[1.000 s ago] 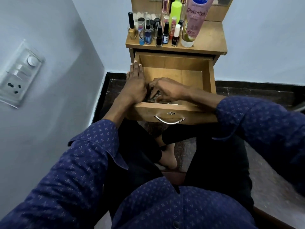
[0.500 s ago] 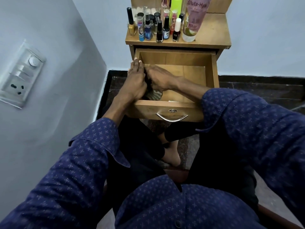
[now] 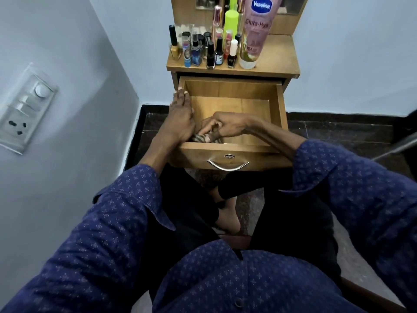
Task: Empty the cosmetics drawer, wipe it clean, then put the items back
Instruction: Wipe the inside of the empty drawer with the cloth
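Cloth (image 3: 201,138): striped, dark and pale, bunched in the near left corner of the drawer (image 3: 279,114), against the front wall. Soft and limp, light by the look of it; it should fold and drag rather than slide as 1 piece. Best taken in a gathered wad, with the fingers pressing down through it so it follows the wood.

Right hand (image 3: 225,126): inside the drawer, fingers curled round the cloth and pinching it against the drawer floor.

Left hand (image 3: 181,119): laid along the drawer's left wall, fingers straight and together, tips near the back corner; it holds nothing and seems to steady the drawer.

Drawer: pulled out, bare wood showing behind and to the right of the cloth, so emptying looks done and wiping is the step in hand. Metal handle (image 3: 228,164) on its front.

Bottles (image 3: 211,53): nail polish and small sprays, about 12 upright, on the top above the drawer, packed close. Glass by the look, so fragile and easily toppled; take each by the body, 1 at a time.

Lotion bottle (image 3: 257,32): tall, pink, just right of that group.
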